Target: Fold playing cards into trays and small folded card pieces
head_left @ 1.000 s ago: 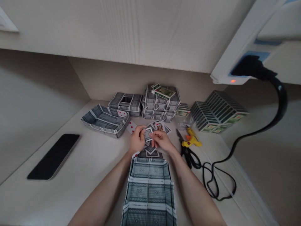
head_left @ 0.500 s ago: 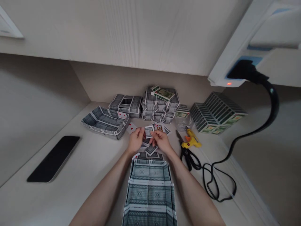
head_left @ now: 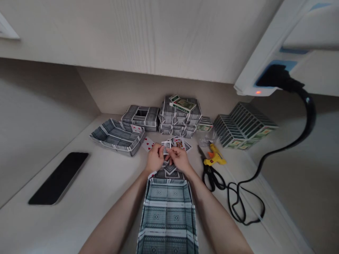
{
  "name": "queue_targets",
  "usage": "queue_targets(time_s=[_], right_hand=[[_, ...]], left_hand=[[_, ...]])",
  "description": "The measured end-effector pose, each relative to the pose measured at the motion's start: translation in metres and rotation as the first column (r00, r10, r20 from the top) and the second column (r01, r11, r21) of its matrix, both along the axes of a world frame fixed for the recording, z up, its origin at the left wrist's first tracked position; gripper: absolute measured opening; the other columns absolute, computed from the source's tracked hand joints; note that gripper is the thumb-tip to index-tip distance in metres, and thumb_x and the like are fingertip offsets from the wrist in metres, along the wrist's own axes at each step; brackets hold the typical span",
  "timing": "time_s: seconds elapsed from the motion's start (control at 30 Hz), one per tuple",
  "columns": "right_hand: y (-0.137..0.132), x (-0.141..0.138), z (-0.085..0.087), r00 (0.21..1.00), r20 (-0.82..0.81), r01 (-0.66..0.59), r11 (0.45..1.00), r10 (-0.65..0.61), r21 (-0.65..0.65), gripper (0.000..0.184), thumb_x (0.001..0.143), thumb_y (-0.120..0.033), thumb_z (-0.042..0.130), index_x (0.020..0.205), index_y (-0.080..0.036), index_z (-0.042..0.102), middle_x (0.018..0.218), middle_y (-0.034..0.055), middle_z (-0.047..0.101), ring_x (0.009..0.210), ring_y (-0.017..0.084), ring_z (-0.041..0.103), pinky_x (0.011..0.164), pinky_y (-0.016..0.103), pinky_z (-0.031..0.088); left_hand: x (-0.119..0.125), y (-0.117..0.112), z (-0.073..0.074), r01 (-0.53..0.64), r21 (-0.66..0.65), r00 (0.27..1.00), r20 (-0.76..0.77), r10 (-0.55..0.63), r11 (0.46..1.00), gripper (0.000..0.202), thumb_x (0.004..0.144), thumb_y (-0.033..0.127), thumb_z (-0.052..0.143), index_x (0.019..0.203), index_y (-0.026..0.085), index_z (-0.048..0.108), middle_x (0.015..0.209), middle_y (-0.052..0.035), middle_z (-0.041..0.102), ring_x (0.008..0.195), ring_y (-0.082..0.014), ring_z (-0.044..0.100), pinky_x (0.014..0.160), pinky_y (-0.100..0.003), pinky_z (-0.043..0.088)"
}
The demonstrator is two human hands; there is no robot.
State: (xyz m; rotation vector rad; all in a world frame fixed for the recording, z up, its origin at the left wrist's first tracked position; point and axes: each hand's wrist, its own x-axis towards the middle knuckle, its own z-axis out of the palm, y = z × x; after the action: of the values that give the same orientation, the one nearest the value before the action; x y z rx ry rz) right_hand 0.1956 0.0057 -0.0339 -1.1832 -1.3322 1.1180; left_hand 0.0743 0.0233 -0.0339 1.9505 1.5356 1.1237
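Between my two hands is a playing card (head_left: pixel 166 145), its patterned back facing me. My left hand (head_left: pixel 155 157) pinches its left edge. The fingers of my right hand (head_left: pixel 179 158) are closed on its right lower side. Loose cards (head_left: pixel 170 169) lie on the desk beneath my hands, and a face card (head_left: pixel 179 143) shows just beyond them. A long open box made of cards (head_left: pixel 166 211) lies between my forearms, its far end near the loose cards.
Left stand an open card tray (head_left: pixel 116 138) and a phone (head_left: pixel 59 178). Behind are a card box with an opening (head_left: pixel 141 116) and stacked card boxes (head_left: pixel 180 116). Right lie scissors (head_left: pixel 212 174), a yellow glue gun (head_left: pixel 215 157), a black cable (head_left: pixel 262 169) and stacked card packs (head_left: pixel 243 127).
Both hands have come closer together around the card, and the card has shifted slightly left and tilted. The left fingers now cover more of its edge.
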Motion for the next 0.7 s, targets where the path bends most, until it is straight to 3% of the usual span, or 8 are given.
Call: queue_targets(time_s=[0.2,0.4,0.6,0.7], right_hand=[[0.0015,0.0006,-0.0007,0.997,-0.066,0.041,0.999,-0.043,-0.034,0.034,0.072,-0.050,0.050,0.062,-0.018,0.048,0.048,-0.0017,0.058,0.030,0.008,0.044,0.031,0.018,0.030],[0.0019,0.0044,0.0007,0.994,-0.073,0.075,0.997,-0.077,-0.027,0.035,0.073,-0.052,0.048,0.062,-0.019,0.045,0.047,-0.0018,0.058,0.031,0.008,0.044,0.033,0.019,0.032],[0.0005,0.0010,-0.0024,0.989,0.089,0.115,0.992,-0.119,0.047,0.036,0.076,-0.051,0.044,0.058,-0.019,0.046,0.046,-0.0021,0.053,0.034,0.009,0.043,0.035,0.020,0.032],[-0.0026,0.0018,0.0000,0.939,0.240,0.207,0.961,-0.248,0.183,0.035,0.080,-0.046,0.040,0.061,-0.019,0.050,0.051,-0.0003,0.054,0.044,0.011,0.047,0.044,0.023,0.036]], left_hand=[[-0.0007,0.0000,0.0031,0.071,-0.067,0.995,0.078,-0.065,0.995,0.025,0.083,0.037,0.037,0.070,0.018,0.049,0.057,0.0011,0.054,0.055,-0.0119,0.052,0.053,-0.022,0.036],[-0.0002,0.0024,0.0019,0.118,-0.021,0.991,-0.060,-0.119,0.993,0.030,0.081,0.036,0.040,0.058,0.018,0.045,0.054,0.0007,0.049,0.053,-0.0111,0.046,0.050,-0.022,0.030],[0.0000,0.0014,0.0009,0.105,0.056,0.993,-0.055,-0.102,0.993,0.028,0.080,0.033,0.039,0.057,0.018,0.044,0.056,0.0010,0.046,0.057,-0.0116,0.044,0.053,-0.022,0.031],[-0.0019,0.0012,0.0013,0.104,0.011,0.993,0.058,-0.105,0.994,0.030,0.081,0.036,0.038,0.059,0.018,0.045,0.058,0.0008,0.050,0.058,-0.0115,0.047,0.056,-0.023,0.034]])
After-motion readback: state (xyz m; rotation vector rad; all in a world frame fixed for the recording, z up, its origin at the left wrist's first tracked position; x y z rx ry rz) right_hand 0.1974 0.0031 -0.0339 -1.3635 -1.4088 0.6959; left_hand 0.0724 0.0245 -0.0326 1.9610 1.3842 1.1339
